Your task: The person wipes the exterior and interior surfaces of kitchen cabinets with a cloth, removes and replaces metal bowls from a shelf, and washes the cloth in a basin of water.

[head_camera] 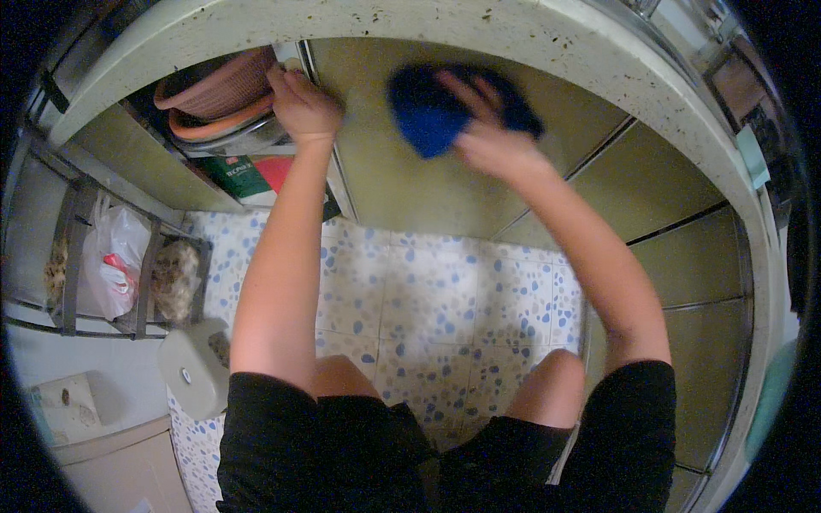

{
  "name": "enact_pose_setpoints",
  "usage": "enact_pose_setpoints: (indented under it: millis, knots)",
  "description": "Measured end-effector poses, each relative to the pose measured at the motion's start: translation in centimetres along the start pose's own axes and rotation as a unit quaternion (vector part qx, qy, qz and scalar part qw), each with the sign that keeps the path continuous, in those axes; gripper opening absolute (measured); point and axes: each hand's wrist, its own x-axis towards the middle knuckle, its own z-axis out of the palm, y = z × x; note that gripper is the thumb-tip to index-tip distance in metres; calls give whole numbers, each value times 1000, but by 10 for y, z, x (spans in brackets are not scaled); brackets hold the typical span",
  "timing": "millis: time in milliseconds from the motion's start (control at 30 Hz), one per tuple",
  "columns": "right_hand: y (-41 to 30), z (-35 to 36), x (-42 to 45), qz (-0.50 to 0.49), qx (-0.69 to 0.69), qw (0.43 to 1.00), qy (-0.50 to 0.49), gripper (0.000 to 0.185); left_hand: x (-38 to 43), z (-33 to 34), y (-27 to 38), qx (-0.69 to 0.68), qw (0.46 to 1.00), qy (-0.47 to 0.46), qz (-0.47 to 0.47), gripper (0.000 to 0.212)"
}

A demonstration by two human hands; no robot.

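My right hand (497, 144) presses a blue cloth (423, 118) against the face of an olive-coloured cabinet door (404, 192). Both hand and cloth are blurred. With its fingers curled at the door's left edge, my left hand (306, 106) holds the door beside an open compartment. Inside that compartment, a pink woven plastic basket (218, 90) rests above an orange-rimmed basin (221, 125) and a metal bowl (231, 142). Below them are a green box (234, 176) bearing writing and a red item (276, 172), partly hidden by my left arm.
A speckled countertop (423, 19) curves above the cabinets. Left stands a dark rack (146, 276) with a plastic bag (115, 263), near a grey plastic stool (195, 372). More cabinet doors (693, 256) run along the right. The floor (430, 288) has blue-spotted tiles.
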Motion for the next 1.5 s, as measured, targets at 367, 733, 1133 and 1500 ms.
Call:
enact_pose_setpoints:
  millis: [367,733,1133,1500]
  knots:
    - [28,4,-136,188,-98,973,-93,44,-3,3,-2,-23,999,-31,-9,29]
    - [-59,8,86,40,-72,977,194,16,4,9,-40,16,999,-1,34,30]
    - [43,3,-182,157,-183,966,-94,48,4,6,-9,-8,999,-1,41,46]
    - [-31,66,-17,20,-452,879,-150,50,-7,10,4,-27,999,-23,-6,42]
